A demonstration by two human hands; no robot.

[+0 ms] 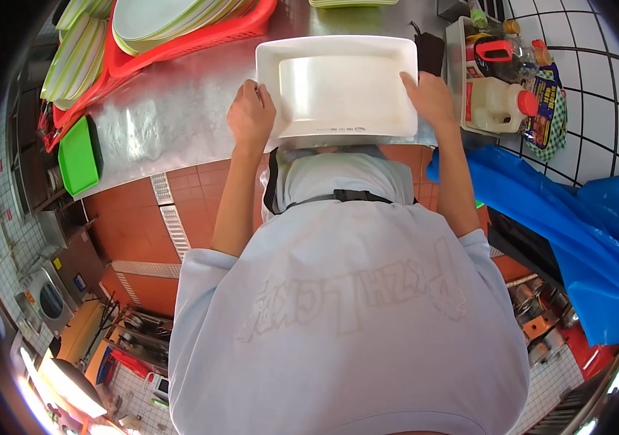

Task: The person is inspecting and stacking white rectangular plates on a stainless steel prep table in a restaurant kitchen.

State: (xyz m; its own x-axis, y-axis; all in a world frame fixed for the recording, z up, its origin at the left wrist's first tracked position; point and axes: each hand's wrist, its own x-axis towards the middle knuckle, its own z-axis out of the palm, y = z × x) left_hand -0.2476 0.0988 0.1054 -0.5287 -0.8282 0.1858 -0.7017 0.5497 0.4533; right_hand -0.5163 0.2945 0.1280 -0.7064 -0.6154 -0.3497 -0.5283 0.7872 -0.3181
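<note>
A white rectangular plastic tub [345, 89] lies before me at the near edge of the steel table [173, 103], its hollow side facing up with nothing in it. My left hand [252, 111] grips its left wall, fingers curled over the outside. On the opposite side my right hand [430, 98] holds the right wall, with the thumb over the rim. Small printed marks run along the tub's near wall. Whether its base rests on the metal or is slightly raised, I cannot tell.
Left, a red plastic basket [190, 51] holds stacked green-rimmed plates [157, 16]; a green tray [78, 156] sits at the table's corner. A black pouch [429, 51] lies beyond my right hand. Rightward are a bin of bottles [455, 70] and blue plastic sheeting [565, 228].
</note>
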